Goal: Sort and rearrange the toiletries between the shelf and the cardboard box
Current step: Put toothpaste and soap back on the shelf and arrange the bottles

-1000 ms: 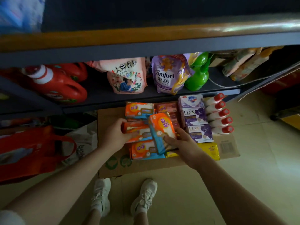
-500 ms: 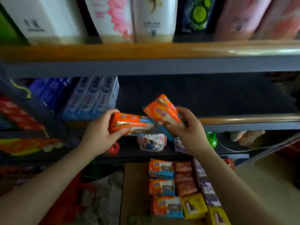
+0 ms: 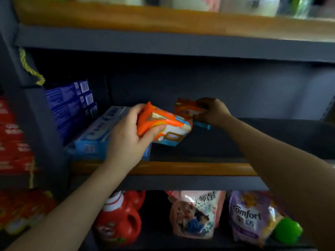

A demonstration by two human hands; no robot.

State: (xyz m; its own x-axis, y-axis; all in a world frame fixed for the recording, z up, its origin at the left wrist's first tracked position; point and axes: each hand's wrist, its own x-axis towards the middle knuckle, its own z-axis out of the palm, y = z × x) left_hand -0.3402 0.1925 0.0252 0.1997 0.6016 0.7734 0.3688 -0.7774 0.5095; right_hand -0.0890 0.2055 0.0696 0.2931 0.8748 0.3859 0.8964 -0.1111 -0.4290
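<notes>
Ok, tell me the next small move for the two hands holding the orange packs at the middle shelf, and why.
Probably the right hand should set its orange pack down on the dark shelf board and let go. That pack is already deep over the bare part of the shelf, right of the light blue boxes, while the left hand holds the second orange pack nearer the front edge, ready to follow.

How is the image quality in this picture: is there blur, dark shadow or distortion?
Head view: motion blur softens everything, especially the top shelf edge; the middle shelf lies in deep shadow, so the right hand and its orange pack look dim; the left hand and its pack are brighter; wide-angle distortion tilts the shelf lines.
</notes>
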